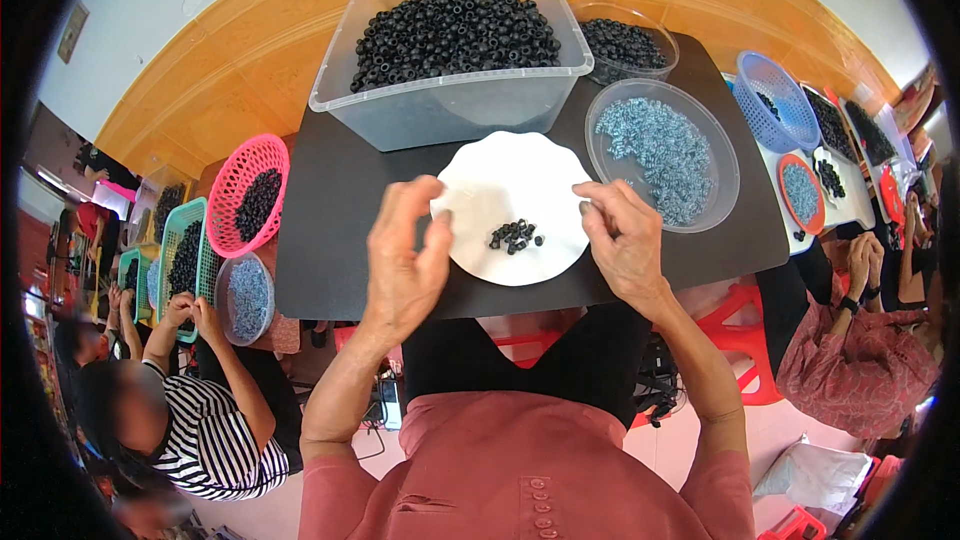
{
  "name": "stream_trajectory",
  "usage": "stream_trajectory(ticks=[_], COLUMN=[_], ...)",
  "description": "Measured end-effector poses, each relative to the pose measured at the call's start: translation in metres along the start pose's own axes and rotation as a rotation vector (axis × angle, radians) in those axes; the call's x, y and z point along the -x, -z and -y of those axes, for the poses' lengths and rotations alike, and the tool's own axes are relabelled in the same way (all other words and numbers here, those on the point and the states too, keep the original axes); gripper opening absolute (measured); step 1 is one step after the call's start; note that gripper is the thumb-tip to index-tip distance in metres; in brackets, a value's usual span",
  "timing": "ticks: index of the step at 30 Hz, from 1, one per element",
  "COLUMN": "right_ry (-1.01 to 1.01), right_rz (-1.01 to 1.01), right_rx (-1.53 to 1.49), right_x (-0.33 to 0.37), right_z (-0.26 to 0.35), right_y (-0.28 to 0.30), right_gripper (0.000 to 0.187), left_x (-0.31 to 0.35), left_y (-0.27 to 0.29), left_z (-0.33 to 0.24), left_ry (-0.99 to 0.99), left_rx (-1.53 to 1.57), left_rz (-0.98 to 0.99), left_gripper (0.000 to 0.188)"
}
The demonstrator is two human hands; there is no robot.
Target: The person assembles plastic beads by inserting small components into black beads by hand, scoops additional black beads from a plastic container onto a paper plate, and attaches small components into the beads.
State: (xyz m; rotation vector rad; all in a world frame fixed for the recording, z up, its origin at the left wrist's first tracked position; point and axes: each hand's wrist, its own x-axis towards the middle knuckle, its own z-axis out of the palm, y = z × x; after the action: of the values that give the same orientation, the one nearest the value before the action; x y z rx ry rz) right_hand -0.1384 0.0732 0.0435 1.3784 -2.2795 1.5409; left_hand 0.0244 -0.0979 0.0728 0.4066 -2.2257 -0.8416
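A white plate [510,170] with a scalloped rim sits in front of me at the middle of the dark table. A small heap of black beads [516,236] lies on its near half. At the plate's left rim is my left hand [408,255], with the rim between its thumb and bent fingers. My right hand [622,235] has the opposite rim between thumb and forefinger. Just beyond the plate stands a large clear bin [450,105] of black beads [455,38]. To its right is a clear round tub [722,155] holding pale blue beads [660,160].
Behind the blue beads stands a smaller clear tub [640,70] of black beads. A pink basket [222,175] and a green basket [202,285] flank a person in stripes [210,430] at left. A blue basket [750,110] stands on the right-hand table, near another person [860,370].
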Motion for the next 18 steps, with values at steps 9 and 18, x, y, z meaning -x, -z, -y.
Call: stream_trajectory(ticks=[9, 18], right_ry=[-0.198, -0.318], right_rz=[0.039, 0.059], right_rx=[-0.048, -0.101], right_x=[0.013, 0.014], right_z=[-0.009, -0.016], right_y=[0.002, -0.007], right_gripper=[0.027, 0.031], left_x=[0.023, 0.017], left_y=[0.008, 0.003], left_z=[0.035, 0.045], left_ry=[0.490, 0.383], left_rx=[0.284, 0.160], left_rz=[0.221, 0.145], left_gripper=[0.035, 0.030])
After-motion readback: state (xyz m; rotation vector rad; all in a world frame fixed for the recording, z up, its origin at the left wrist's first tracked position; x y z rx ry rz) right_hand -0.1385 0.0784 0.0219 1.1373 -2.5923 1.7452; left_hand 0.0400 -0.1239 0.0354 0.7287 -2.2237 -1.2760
